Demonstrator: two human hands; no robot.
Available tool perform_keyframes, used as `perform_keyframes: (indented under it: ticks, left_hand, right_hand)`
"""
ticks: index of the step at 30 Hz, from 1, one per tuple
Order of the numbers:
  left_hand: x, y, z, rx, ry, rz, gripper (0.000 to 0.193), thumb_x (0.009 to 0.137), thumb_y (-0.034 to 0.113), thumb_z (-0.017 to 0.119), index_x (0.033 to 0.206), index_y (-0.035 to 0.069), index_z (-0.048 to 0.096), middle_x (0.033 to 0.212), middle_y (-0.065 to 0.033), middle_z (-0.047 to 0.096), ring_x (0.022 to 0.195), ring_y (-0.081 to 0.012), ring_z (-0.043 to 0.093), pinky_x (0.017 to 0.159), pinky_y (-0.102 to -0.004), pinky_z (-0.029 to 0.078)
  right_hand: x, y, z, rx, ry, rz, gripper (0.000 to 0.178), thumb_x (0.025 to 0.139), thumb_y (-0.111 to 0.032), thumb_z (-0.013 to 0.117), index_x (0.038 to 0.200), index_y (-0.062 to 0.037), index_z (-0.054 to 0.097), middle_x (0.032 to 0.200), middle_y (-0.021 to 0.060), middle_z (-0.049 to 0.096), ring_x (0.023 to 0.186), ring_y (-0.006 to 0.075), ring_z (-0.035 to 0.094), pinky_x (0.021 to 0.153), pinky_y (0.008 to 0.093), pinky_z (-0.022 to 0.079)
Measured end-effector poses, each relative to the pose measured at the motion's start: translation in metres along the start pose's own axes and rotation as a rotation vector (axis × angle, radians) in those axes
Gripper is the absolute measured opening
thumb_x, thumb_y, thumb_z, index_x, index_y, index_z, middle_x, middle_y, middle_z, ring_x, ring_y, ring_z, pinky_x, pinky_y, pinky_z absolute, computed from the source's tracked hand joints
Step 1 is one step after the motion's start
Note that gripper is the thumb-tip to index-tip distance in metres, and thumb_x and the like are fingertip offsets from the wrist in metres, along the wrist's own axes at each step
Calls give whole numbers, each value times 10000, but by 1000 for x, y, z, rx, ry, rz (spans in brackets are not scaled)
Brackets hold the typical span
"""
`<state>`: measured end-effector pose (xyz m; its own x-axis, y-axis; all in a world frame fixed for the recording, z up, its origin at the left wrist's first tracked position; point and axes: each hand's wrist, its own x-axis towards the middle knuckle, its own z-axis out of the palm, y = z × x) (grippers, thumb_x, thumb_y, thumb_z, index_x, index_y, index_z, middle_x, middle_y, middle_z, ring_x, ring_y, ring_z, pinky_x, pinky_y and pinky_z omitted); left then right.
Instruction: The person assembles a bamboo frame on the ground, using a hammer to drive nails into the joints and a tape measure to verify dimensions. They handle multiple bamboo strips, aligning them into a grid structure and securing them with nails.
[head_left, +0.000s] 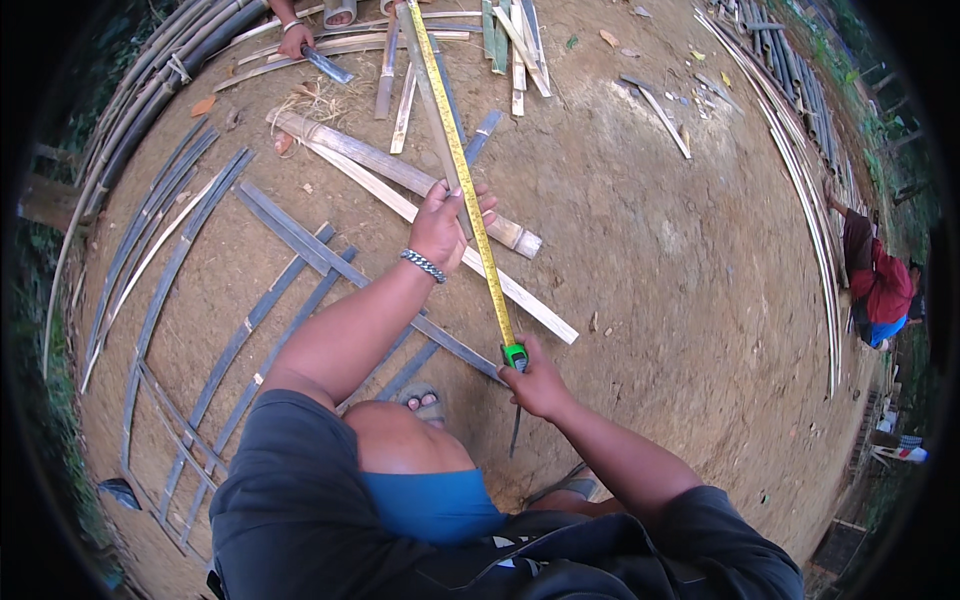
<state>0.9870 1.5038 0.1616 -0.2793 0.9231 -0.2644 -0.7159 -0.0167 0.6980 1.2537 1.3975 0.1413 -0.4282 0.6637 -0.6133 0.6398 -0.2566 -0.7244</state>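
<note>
My right hand (541, 384) is closed round a green and black tape measure (515, 355) in front of my body. Its yellow blade (483, 242) runs out long and straight, away from me to the top edge of the picture. Farther along the blade, my left hand (447, 226) is closed on a flat bamboo strip (438, 113), which lies alongside the blade. The far ends of both strip and blade are cut off or hidden at the top edge. Below the hands, a round bamboo pole (385, 166) and a pale split bamboo strip (520, 292) lie on the ground.
Dark bamboo strips (262, 312) lie crossed at the left, near my sandalled foot (424, 402). At the far left, another person's hand (296, 40) holds a blade (328, 66). Bamboo poles (790, 75) are stacked at the far right. A person in red (885, 285) is at the right edge.
</note>
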Motion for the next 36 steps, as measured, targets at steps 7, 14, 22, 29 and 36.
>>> perform_keyframes:
  ticks: [7,14,22,29,36]
  left_hand:
    - [0,6,-2,-30,-15,20,244,1080,129,470,1307,43,439,1266,-174,600,1133,-335,660,983,-494,583]
    - [0,7,1,-50,-16,23,199,1078,118,477,1258,42,442,1248,-169,599,1128,-326,662,977,-484,590]
    - [3,4,3,-36,0,26,197,1078,116,478,1255,39,440,1251,-170,598,1126,-327,663,968,-483,594]
    - [3,3,2,-14,15,32,208,1078,119,478,1266,38,441,1243,-168,603,1097,-313,669,952,-466,598]
    - [3,1,1,7,21,26,228,1076,133,482,1279,37,443,1244,-161,601,1081,-302,672,948,-455,596]
  right_hand:
    - [4,3,4,-84,53,-82,605,905,-216,708,1404,-115,381,932,119,556,661,210,615,560,369,555]
    - [5,4,5,-145,104,-140,599,906,-226,705,1401,-114,387,879,125,585,614,209,619,571,375,541]
    - [6,7,2,-170,124,-147,618,900,-225,703,1413,-94,383,810,104,589,599,201,614,567,372,515]
    - [9,14,6,-170,148,-187,624,899,-218,708,1419,-100,384,836,109,590,598,198,612,563,370,519]
    - [10,15,6,-138,132,-179,602,902,-210,709,1401,-102,390,898,123,583,609,199,617,556,373,528]
